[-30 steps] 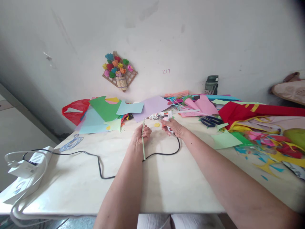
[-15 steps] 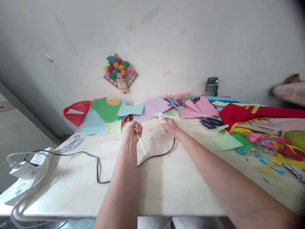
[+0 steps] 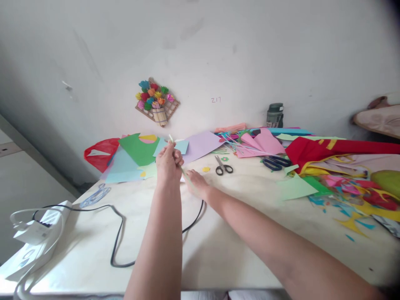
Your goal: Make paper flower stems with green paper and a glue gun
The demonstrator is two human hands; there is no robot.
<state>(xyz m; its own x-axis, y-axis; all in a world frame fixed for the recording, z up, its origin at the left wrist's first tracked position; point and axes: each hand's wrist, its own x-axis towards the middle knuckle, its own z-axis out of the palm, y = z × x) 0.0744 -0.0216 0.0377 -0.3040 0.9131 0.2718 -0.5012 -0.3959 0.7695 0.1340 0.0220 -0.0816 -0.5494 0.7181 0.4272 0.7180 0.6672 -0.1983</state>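
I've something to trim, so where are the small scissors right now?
In the head view, the small scissors lie on the table just right of centre, between the small yellow piece and the larger scissors.

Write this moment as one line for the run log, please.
left hand: holding pale green strip | right hand: beside black cord, grip unclear | small scissors: on table

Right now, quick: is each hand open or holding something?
Left hand: closed, holding a green stick.
Right hand: partly hidden; its grip cannot be told.
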